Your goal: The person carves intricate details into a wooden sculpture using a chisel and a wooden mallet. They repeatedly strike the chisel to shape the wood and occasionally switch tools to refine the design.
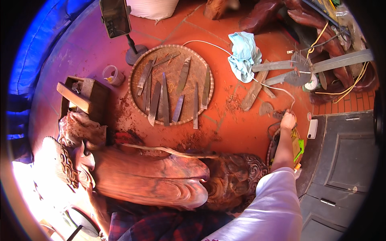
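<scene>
A large reddish-brown wood carving (148, 176) lies across in front of me, with smooth flowing folds and a darker, scrolled right end. My right hand (287, 120) is stretched out past that end, low beside a basket (274, 146) of small items. Its fingers are closed; a white cable (290, 96) runs down to it, and what it grips is hidden. At lower left, what looks like my left forearm (97, 211) reaches toward the carving's left end; strong glare and the wood hide the fingers of my left hand.
A round woven tray (132, 86) holds several flat blades (165, 102). Around it stand a phone on a stand (116, 18), a plastic cup (113, 75) and a wooden box (96, 94). A light-blue cloth (244, 54), a metal-legged stand (295, 70) and a white phone (312, 129) lie rightward.
</scene>
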Available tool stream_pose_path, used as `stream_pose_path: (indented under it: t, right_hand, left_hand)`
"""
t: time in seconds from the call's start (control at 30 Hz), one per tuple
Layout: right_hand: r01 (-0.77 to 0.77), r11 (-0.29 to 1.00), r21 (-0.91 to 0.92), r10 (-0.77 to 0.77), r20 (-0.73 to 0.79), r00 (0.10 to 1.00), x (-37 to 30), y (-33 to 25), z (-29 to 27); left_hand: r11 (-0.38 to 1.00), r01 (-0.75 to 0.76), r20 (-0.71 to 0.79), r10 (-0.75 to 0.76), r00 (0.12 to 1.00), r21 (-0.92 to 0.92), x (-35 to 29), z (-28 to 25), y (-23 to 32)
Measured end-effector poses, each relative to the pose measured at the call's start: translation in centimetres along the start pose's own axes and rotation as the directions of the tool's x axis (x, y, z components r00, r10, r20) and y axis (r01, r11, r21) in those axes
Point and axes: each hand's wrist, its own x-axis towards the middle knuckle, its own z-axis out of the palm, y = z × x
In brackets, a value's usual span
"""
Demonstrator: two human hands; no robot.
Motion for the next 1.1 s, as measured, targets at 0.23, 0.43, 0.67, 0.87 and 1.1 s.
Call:
stream_pose_path:
  t: [0.23,0.43,0.67,0.87,1.1]
  right_hand:
    - [0.437,0.843,0.315,-0.477,0.06,0.877,-0.6,-6.4,-4.0]
    - [0.522,0.815,0.253,-0.577,0.26,0.774,-2.3,-9.2,-6.6]
    - [0.631,0.669,0.392,-0.735,0.225,0.64,-11.0,-9.8,-9.5]
    - [0.654,0.393,0.646,-0.862,0.01,0.507,-12.9,-7.7,-8.5]
    - [0.494,0.171,0.852,-0.907,-0.06,0.418,-15.4,-8.3,-5.5]
  left_hand:
    - [0.999,-0.051,-0.059,0.051,0.997,-0.008,0.2,-1.7,-0.1]
    - [0.998,-0.057,-0.052,0.055,0.997,-0.03,0.7,-2.6,-0.8]
    - [0.996,-0.077,-0.113,0.07,0.991,-0.053,0.4,-1.9,-0.4]
    - [0.992,-0.08,-0.15,0.066,0.987,-0.095,0.5,-2.0,-0.9]
    - [0.99,-0.109,-0.108,0.099,0.989,-0.085,1.4,-3.6,-1.7]
